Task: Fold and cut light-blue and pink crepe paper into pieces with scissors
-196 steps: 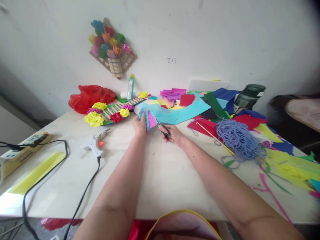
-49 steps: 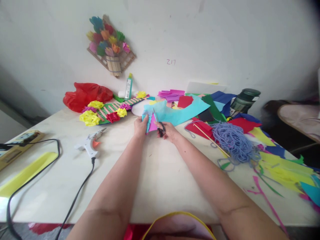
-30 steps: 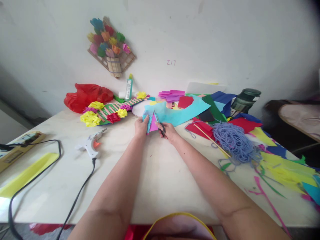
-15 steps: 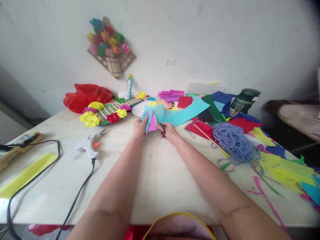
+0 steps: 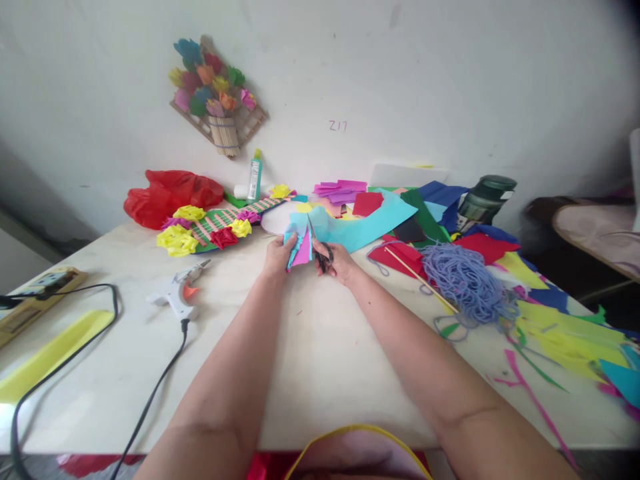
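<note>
One pale surface (image 5: 320, 347) carries a heap of blue yarn (image 5: 465, 280), a big blue sheet (image 5: 370, 223) and a glue gun (image 5: 177, 297). At the far middle, just before that sheet, is the folded paper (image 5: 300, 245), blue and pink. Left hand (image 5: 277, 257): grip pinched on its left edge. Right hand (image 5: 340, 261): grip closed through the scissors (image 5: 320, 250), blades at the paper. Judged light, limp and easily torn; hold close beside the cut.

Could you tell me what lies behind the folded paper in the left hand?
Behind the folded paper, whose near end the left hand hides, lie a turquoise sheet and a white disc; whatever that sheet covers is hidden. The right hand holds scissors.
</note>
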### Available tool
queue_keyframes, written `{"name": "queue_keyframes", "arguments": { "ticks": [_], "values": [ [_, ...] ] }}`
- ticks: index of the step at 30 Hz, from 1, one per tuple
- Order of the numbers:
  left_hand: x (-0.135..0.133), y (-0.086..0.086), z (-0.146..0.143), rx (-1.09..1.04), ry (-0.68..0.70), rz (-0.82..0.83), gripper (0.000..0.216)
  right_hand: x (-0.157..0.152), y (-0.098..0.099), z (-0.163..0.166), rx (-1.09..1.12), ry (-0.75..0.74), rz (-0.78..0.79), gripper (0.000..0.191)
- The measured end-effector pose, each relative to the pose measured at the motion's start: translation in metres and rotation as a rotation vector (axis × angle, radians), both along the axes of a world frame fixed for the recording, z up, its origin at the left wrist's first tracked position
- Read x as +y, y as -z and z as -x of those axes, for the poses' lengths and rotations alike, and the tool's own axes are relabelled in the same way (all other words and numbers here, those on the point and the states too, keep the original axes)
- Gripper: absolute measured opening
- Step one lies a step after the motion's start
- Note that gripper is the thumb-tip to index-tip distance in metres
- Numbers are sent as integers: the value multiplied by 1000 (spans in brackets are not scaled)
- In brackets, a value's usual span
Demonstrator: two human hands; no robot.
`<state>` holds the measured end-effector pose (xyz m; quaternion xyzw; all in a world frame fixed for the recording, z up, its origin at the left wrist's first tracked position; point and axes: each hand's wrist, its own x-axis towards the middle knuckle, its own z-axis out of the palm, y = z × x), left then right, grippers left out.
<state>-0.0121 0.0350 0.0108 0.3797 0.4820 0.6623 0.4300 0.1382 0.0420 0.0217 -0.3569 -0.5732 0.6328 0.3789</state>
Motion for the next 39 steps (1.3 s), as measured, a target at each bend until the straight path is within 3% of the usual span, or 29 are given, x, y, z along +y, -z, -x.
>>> {"name": "queue_keyframes", "arguments": {
  "ticks": [17,28,33,39],
  "values": [
    [-3,-3,-2,-26,60,16,41,2,-3,3,18,69,-73,39],
    [-4,-3,-1,-32,82,3,39,12,10,5,90,83,-99,37],
    [-2,-2,-1,-32,57,7,39,13,13,8,34,162,-131,35],
    [-5,-5,-2,-37,60,10,40,11,11,7,49,142,-82,35]
  ]
}}
